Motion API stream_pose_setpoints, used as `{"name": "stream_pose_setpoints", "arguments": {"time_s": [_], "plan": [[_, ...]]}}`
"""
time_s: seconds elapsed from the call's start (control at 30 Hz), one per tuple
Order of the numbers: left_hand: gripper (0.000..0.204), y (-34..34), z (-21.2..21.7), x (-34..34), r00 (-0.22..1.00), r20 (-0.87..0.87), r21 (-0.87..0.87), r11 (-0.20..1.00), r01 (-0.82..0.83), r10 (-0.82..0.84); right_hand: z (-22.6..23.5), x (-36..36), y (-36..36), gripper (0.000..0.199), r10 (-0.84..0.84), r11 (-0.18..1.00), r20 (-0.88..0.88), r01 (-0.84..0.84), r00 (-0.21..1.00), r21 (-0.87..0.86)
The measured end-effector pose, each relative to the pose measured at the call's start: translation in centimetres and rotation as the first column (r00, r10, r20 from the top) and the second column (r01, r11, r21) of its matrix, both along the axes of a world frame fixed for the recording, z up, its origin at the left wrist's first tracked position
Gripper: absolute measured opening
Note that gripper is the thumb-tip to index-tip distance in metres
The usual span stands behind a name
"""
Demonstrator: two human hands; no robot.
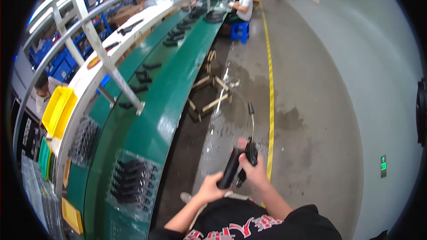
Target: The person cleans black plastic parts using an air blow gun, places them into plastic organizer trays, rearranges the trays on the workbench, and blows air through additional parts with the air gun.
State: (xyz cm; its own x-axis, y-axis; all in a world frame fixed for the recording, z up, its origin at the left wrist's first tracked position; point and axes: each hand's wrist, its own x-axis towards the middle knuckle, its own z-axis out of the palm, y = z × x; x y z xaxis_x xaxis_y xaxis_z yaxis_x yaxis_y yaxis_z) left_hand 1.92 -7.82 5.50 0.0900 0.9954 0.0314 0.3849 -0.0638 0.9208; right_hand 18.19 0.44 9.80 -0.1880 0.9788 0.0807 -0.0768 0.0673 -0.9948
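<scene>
In front of my body my left hand (211,188) is closed round the lower end of a black cylinder (230,169), which leans upward to the right. Beside it, my right hand (255,172) grips a black handheld part (251,152). From the top of that part a thin bent metal rod (253,126) rises to a black tip (251,108). Fingers of the right hand also touch the cylinder's upper end. Whether the two black pieces are joined cannot be made out.
On my left runs a green conveyor belt (155,129) bearing black parts and a clear tray (133,184) of black pieces. Metal posts and rails stand over it. Wooden frames (215,102) lie on the floor. Ahead, a person (243,4) sits on a blue stool (240,31); another is behind the yellow bin (58,111).
</scene>
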Motion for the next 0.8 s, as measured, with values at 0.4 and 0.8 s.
{"name": "stream_pose_setpoints", "arguments": {"time_s": [0.4, 0.8], "plan": [[0.013, 6.5, -1.0, -12.3, -0.464, 0.739, -0.653, 0.69, -0.312, 0.489, -1.3, 1.9, -5.6, 0.052, 0.366, 0.852, 0.489, -0.496, 0.792, 0.165], [0.01, 5.9, 0.1, -10.9, -0.473, 0.735, -0.631, 0.746, -0.213, 0.486, -1.4, 1.2, -5.1, 0.048, 0.404, 0.842, 0.496, -0.524, 0.769, 0.127]]}}
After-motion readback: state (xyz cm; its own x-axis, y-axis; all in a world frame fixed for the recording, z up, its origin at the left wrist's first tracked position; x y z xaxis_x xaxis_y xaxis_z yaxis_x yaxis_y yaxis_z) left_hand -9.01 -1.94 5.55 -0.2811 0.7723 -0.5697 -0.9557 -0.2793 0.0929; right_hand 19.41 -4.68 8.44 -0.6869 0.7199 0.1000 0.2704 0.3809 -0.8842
